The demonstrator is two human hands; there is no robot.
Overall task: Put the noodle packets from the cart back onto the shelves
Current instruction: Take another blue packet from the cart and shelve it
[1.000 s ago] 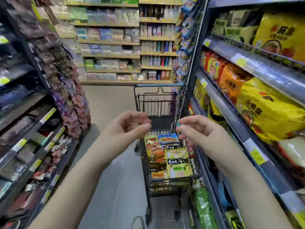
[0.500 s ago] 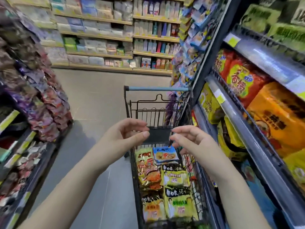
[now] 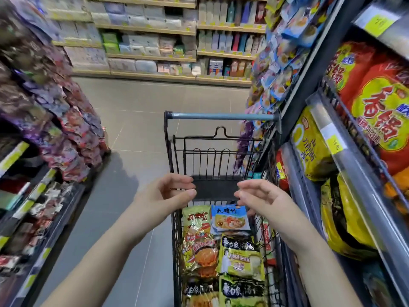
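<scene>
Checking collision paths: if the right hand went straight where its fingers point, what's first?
Likely the left hand: the right hand points leftward across the cart, fingertips facing it over a gap. Depth is unclear; the cart's dark seat flap behind could come first.

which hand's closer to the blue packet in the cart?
Right. The right hand hovers over the top right corner of the blue packet; the left hand is farther off, up and to its left.
</scene>
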